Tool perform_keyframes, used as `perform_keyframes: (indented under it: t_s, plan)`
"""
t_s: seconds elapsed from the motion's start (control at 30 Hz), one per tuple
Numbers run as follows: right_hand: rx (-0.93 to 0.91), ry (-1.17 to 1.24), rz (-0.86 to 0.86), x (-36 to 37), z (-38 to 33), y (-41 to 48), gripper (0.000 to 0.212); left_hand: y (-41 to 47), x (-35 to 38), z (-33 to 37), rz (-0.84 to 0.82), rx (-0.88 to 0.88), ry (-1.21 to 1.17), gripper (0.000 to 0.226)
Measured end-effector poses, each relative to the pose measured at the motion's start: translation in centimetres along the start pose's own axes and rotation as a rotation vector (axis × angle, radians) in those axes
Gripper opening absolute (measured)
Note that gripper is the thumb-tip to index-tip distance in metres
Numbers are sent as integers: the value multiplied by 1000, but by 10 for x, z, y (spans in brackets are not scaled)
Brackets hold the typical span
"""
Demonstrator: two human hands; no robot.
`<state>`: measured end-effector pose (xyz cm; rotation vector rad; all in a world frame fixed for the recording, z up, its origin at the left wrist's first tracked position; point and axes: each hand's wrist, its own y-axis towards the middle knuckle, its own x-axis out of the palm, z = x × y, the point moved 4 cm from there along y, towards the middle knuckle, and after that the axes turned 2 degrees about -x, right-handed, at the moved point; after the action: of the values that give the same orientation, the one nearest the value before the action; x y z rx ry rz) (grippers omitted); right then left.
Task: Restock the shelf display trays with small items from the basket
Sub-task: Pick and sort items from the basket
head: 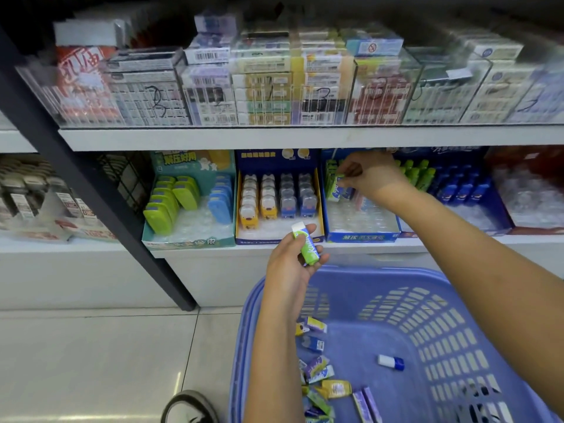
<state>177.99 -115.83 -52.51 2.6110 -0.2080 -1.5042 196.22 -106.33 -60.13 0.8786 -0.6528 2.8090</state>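
While the left hand (291, 267) gripped a rectangular, green-sleeved eraser (306, 243) above the slotted lavender plastic basket (427, 315), the right hand (370, 178) pinched another small eraser (338, 187) inside the blue cardboard display tray (360, 237) at the front edge of the lower shelf (427, 244). Loose wrapped erasers (320, 370) lay on the basket's floor.

Lower shelf (213, 251), white: cardboard trays in a row, side by side. Teal tray (189, 241) at left, green and blue items upright in it. Navy tray (259, 240) next, four rows. Blue tray (360, 237) after it, insert mostly bare. Red tray (537, 230) far right.

Upper shelf (274, 137): clear bins (265, 87) packed with boxes.

Floor (91, 361), pale tile: my shoe (189, 407). Basket (457, 300) before the shelf, base out of sight.
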Motion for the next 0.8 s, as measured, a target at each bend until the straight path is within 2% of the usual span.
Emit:
perform_keyframes:
  t_s: [0.1,0.3,0.37,0.43,0.53,0.67,0.8]
  plan:
    - [1,-4,-71,0,2,3,21,-1,1,-1,-36,20,41,24]
    - [-6,-87,-76,13,-4,2,19,-1,7,-1,-20,94,194,16]
    - [-23,-147,-119,12,-8,4,22,-1,8,-1,0,97,175,12]
    - [-52,-170,-82,6,-11,-3,30,-1,12,-1,3,88,105,7]
    - [-120,102,-52,1,-13,-37,40,-1,20,-3,27,66,-47,2]
    - [-269,379,-147,-2,-16,-91,47,1,31,-9,65,35,-128,25]
    - [-341,421,-47,-12,-13,-113,24,0,41,-16,43,-19,-92,17]
